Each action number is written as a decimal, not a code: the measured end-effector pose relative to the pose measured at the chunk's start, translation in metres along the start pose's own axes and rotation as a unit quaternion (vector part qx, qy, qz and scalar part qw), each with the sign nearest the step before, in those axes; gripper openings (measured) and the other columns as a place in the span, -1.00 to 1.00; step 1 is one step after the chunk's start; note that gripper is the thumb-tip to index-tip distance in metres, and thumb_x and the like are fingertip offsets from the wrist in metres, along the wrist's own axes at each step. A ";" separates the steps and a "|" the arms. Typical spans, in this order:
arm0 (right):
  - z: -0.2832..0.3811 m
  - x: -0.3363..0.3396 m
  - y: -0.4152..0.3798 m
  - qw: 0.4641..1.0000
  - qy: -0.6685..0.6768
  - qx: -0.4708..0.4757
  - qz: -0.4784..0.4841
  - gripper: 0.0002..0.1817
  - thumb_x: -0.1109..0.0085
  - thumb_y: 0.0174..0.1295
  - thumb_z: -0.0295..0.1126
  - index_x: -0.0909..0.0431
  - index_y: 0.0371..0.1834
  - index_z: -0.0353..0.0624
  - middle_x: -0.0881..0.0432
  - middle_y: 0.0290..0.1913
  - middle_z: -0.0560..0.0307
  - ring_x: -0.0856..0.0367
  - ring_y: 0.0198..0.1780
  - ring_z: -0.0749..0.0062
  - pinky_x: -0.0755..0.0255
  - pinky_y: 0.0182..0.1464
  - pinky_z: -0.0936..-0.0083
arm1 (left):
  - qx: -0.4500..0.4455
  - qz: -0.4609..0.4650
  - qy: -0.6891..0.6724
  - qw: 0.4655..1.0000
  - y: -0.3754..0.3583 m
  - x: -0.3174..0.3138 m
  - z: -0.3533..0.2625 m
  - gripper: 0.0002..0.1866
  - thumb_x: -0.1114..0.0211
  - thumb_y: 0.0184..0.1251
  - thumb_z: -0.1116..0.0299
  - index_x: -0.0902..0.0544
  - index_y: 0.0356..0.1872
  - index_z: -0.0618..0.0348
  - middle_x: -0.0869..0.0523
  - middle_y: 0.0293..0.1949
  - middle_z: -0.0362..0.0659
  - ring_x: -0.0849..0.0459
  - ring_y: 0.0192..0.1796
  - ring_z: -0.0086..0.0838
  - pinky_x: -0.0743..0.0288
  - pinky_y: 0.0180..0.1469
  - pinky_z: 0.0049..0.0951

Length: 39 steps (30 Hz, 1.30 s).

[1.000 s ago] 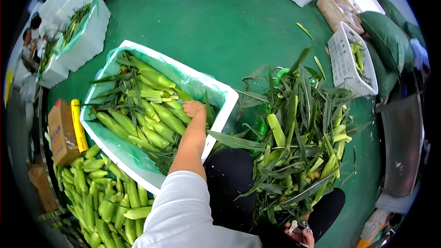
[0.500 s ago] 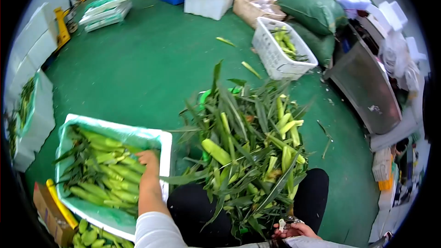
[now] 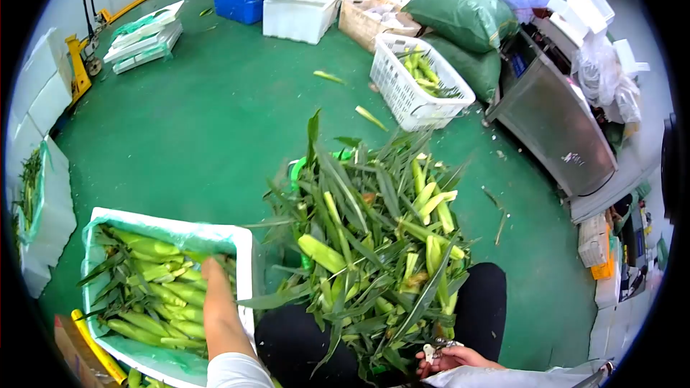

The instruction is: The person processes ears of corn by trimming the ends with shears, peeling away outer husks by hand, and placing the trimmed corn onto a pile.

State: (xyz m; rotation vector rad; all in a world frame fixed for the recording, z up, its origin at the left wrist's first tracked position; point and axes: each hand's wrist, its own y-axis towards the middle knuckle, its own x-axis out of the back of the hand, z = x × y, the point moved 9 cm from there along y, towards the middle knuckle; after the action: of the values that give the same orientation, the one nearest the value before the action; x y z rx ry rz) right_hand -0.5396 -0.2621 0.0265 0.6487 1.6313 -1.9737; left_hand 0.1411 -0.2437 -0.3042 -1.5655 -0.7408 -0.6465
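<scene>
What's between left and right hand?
Head view, from left hand to right hand: the foam box's rim, the left knee, then the corn-husk heap.

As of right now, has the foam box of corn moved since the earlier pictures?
No: the foam box still sits close beside the yellow tube; the camera's view has shifted.

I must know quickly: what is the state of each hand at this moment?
Left hand: down among the corn ears in the foam box; its grip cannot be told.
Right hand: closed, holding a small hand tool.
</scene>
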 end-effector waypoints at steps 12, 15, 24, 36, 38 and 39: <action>0.021 -0.047 -0.011 0.993 0.055 0.102 -0.011 -0.41 -0.02 0.39 -0.12 -0.36 0.32 -0.37 -0.62 0.07 -0.07 -0.56 0.18 0.12 -0.39 0.23 0.26 | 0.051 0.013 -0.488 0.871 -0.049 -0.013 0.060 -0.20 -0.43 0.16 -0.03 -0.44 0.31 0.32 -0.53 0.26 0.10 -0.58 0.12 -0.08 -0.51 0.17 -0.06; 0.021 -0.042 0.001 0.993 -0.029 0.091 -0.071 -0.30 0.02 0.35 -0.04 -0.33 0.34 -0.46 -0.63 -0.04 -0.09 -0.61 0.05 0.11 -0.45 0.07 0.31 | -0.084 0.147 -0.735 0.657 -0.076 -0.049 0.078 -0.10 -0.49 0.18 -0.05 -0.14 0.43 -0.10 -0.40 0.35 -0.03 -0.50 0.26 0.00 -0.42 0.13 0.32; 0.028 -0.055 -0.022 0.992 -0.043 0.119 0.029 -0.34 -0.11 0.19 -0.16 -0.35 0.29 -0.38 -0.59 -0.09 -0.07 -0.60 0.08 0.01 -0.41 0.26 0.06 | -0.336 0.109 -0.814 0.461 -0.322 0.180 -0.003 -0.29 -0.04 0.46 -0.28 -0.40 0.26 0.19 -0.59 0.09 -0.06 -0.60 0.08 -0.24 -0.59 0.11 -0.11; 0.128 -0.073 -0.068 0.825 -0.455 0.335 0.018 -0.17 -0.47 0.09 -0.24 -0.27 0.40 -0.27 -0.53 0.09 0.10 -0.53 0.05 0.39 -0.42 0.08 0.45 | -0.396 0.342 -0.472 0.710 -0.596 0.055 -0.124 -0.22 -0.48 0.17 -0.02 -0.41 0.28 0.29 -0.68 0.08 0.04 -0.69 0.12 -0.18 -0.61 0.12 -0.19; 0.150 -0.073 -0.080 0.732 -0.576 0.360 -0.047 -0.09 -0.47 0.06 -0.07 -0.25 0.40 -0.31 -0.51 0.12 -0.09 -0.52 0.13 0.13 -0.40 0.20 0.32 | -0.398 0.389 -0.457 0.693 -0.609 0.033 -0.126 -0.22 -0.44 0.17 0.06 -0.36 0.33 0.28 -0.64 0.14 0.05 -0.67 0.15 -0.18 -0.60 0.13 -0.20; 0.159 -0.075 -0.086 0.672 -0.635 0.373 -0.074 -0.06 -0.46 0.05 -0.02 -0.24 0.40 -0.33 -0.49 0.16 -0.19 -0.50 0.19 -0.01 -0.37 0.26 0.25 | -0.399 0.424 -0.443 0.681 -0.615 0.026 -0.126 -0.20 -0.43 0.18 0.08 -0.32 0.37 0.27 -0.62 0.16 0.05 -0.66 0.16 -0.17 -0.59 0.14 -0.21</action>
State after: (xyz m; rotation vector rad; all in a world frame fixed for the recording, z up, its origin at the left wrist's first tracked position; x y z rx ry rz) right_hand -0.5450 -0.3994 0.1659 -0.6364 -0.0182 -2.2205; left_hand -0.3142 -0.3238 0.1213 -2.8107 -0.2547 0.6949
